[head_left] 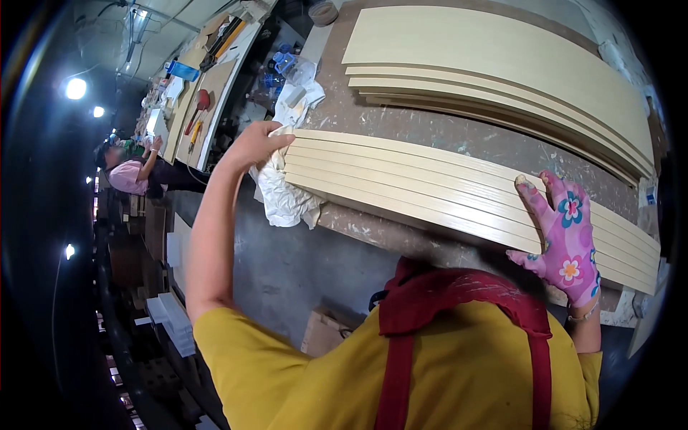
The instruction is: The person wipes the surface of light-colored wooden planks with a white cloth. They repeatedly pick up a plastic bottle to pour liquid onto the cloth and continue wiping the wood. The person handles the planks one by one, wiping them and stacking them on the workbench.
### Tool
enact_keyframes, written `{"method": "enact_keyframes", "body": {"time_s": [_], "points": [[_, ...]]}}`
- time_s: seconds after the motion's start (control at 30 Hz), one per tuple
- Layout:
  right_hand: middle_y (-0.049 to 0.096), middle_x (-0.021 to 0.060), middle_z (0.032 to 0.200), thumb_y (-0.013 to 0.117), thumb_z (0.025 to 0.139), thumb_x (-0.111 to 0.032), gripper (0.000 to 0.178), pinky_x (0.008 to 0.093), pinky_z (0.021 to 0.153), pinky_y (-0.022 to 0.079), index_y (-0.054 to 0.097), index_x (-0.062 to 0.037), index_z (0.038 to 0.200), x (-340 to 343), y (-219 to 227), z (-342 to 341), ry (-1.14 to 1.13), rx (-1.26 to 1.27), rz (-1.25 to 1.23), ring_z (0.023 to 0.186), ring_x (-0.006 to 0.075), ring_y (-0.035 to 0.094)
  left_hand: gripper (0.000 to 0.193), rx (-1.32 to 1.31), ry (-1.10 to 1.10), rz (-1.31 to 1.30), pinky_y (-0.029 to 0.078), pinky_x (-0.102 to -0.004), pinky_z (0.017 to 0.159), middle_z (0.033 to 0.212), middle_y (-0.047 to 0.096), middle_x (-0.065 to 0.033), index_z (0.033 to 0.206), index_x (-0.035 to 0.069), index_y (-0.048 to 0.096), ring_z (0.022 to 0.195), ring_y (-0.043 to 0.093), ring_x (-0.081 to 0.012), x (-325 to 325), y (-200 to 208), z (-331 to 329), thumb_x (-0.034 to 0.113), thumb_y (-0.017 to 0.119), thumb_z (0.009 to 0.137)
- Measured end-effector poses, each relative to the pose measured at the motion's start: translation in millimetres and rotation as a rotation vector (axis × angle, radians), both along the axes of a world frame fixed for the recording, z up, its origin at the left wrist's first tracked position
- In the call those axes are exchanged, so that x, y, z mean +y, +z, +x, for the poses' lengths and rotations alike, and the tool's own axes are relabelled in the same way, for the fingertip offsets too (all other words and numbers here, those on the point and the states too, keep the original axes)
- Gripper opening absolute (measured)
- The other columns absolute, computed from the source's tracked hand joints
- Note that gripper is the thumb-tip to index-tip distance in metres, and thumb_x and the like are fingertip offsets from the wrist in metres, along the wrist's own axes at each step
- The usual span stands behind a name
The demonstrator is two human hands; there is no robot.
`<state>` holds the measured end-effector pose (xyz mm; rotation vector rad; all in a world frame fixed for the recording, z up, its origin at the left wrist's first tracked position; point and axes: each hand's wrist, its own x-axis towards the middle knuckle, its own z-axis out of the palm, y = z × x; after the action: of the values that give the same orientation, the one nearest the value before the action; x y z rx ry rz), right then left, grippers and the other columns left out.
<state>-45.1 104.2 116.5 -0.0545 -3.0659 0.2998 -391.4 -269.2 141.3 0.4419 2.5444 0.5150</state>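
A row of cream-coloured boards point(408, 179) lies packed together on the worktable, their long narrow edges facing up. At the left end, my bare left hand point(256, 148) is closed on a crumpled white cloth point(283, 197), with the thumb against the board ends. The cloth hangs down over the table's corner; my fingertips are hidden behind it. Toward the right end, my right hand point(566, 240), in a pink flowered glove, lies across the boards with fingers spread and thumb over the near side.
Behind the row, more cream boards point(487, 46) lie flat in a stack on the paint-spotted brown worktable point(333, 107). Plastic bottles point(284, 63) and white rags stand past its left end. Farther left, a person point(129, 172) works at another bench point(215, 107). A cardboard box point(326, 331) sits on the floor.
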Motion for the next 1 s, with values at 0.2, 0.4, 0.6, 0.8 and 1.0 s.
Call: {"method": "enact_keyframes", "body": {"time_s": [0.2, 0.4, 0.6, 0.8, 1.0], "points": [[0.043, 0.0213, 0.136, 0.069, 0.061, -0.061, 0.093, 0.0524, 0.110, 0.023, 0.047, -0.0133, 0.138, 2.3, -3.6, 0.2, 0.003, -0.029, 0.022, 0.120, 0.0410, 0.041, 0.037, -0.069, 0.055, 0.059, 0.049, -0.0251, 0.069, 0.088, 0.068, -0.0029, 0.108, -0.002, 0.066, 0.074, 0.060, -0.0077, -2.3, -7.7, -6.1, 0.026, 0.071, 0.084], [0.044, 0.0209, 0.133, 0.069, 0.064, -0.058, 0.088, 0.0528, 0.109, 0.023, 0.047, -0.0165, 0.138, 0.6, -1.5, 0.2, 0.013, 0.006, 0.030, 0.119, 0.0394, 0.043, 0.029, -0.179, 0.059, 0.050, 0.048, -0.0243, 0.063, 0.085, 0.067, -0.0010, 0.104, 0.000, 0.067, 0.069, 0.059, -0.0069, -0.1, -1.7, -14.6, 0.024, 0.068, 0.086], [0.045, 0.0209, 0.132, 0.070, 0.064, -0.056, 0.086, 0.0527, 0.108, 0.024, 0.047, -0.0178, 0.138, 0.3, 2.6, 0.4, 0.017, 0.003, 0.017, 0.120, 0.0385, 0.044, 0.026, 0.147, 0.098, 0.074, 0.048, -0.0274, 0.061, 0.077, 0.066, -0.0034, 0.095, -0.001, 0.067, 0.066, 0.059, -0.0094, -10.2, 1.8, -0.8, 0.023, 0.066, 0.086], [0.046, 0.0210, 0.132, 0.073, 0.062, -0.052, 0.087, 0.0527, 0.108, 0.024, 0.047, -0.0176, 0.138, 0.1, -2.1, 2.0, 0.003, -0.006, 0.013, 0.120, 0.0391, 0.043, 0.023, 0.799, -0.399, -0.017, 0.048, -0.0437, 0.072, 0.087, 0.064, -0.0148, 0.086, 0.004, 0.059, 0.082, 0.061, -0.0344, 69.1, -29.6, 78.6, 0.027, 0.059, 0.089], [0.045, 0.0217, 0.132, 0.074, 0.062, -0.052, 0.088, 0.0521, 0.108, 0.025, 0.047, -0.0167, 0.137, 0.6, -0.8, 2.2, 0.006, 0.021, 0.011, 0.119, 0.0403, 0.044, 0.024, 0.836, -0.132, -0.223, 0.046, -0.0495, 0.071, 0.086, 0.062, -0.0166, 0.092, 0.006, 0.056, 0.086, 0.059, -0.0384, 29.6, -39.7, 30.1, 0.028, 0.049, 0.093]]}}
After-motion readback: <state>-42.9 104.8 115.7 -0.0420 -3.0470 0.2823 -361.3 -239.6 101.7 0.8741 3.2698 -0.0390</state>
